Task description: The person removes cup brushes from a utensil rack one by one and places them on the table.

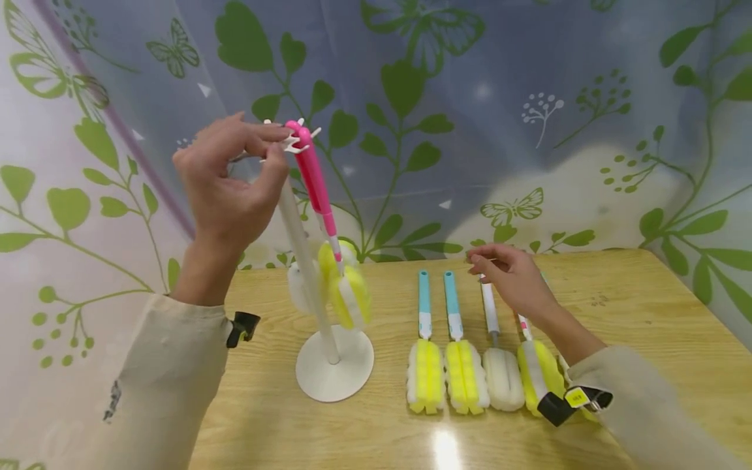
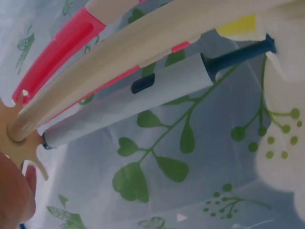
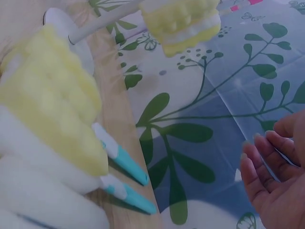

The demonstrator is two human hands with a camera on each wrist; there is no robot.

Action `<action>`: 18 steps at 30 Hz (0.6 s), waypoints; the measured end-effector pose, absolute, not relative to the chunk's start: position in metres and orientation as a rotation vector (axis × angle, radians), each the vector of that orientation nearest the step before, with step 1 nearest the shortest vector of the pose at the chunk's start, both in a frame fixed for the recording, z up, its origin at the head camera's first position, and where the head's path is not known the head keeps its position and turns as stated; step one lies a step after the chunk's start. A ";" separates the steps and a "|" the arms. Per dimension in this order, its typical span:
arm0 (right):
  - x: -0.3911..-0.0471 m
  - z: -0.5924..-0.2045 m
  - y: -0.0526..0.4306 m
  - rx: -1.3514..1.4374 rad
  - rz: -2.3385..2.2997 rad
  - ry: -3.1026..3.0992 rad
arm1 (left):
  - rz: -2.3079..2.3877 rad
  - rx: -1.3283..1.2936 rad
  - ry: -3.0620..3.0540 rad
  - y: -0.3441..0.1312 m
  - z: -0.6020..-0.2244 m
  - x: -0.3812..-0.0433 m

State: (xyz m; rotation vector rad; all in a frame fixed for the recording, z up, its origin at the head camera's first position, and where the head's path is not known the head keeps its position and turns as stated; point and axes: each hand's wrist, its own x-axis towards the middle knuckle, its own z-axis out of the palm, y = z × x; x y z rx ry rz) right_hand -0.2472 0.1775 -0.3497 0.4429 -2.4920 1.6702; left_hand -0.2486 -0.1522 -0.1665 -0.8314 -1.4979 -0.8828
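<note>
My left hand (image 1: 226,179) pinches the prongs at the top of a white brush stand (image 1: 304,245) between thumb and fingers. Pink-handled sponge brushes (image 1: 314,186) hang from the hooks beside those fingers, with yellow-and-white heads low near the post. Another hanging brush, with a pale grey handle (image 2: 128,105), shows in the left wrist view. My right hand (image 1: 517,277) hovers over the lying brushes, fingers loosely bent and holding nothing. Beneath it are a white-headed brush (image 1: 503,378) and a yellow-and-white brush (image 1: 540,372), whose handles it partly hides.
Two blue-handled sponge brushes (image 1: 425,372) lie side by side right of the stand's round base (image 1: 335,385). At the far right, another brush is mostly covered by my sleeve. The wooden table (image 1: 282,431) meets a leaf-patterned curtain (image 1: 499,98) behind.
</note>
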 end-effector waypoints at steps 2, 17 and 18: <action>-0.248 -0.346 0.174 0.458 1.692 -2.487 | -0.781 -0.783 -1.531 -0.151 -0.163 -0.243; -0.249 -0.345 0.154 0.495 1.764 -2.474 | -0.209 -0.465 -1.704 -0.132 -0.167 -0.222; -0.249 -0.344 0.153 0.499 1.771 -2.472 | -0.194 -0.449 -1.684 -0.131 -0.167 -0.223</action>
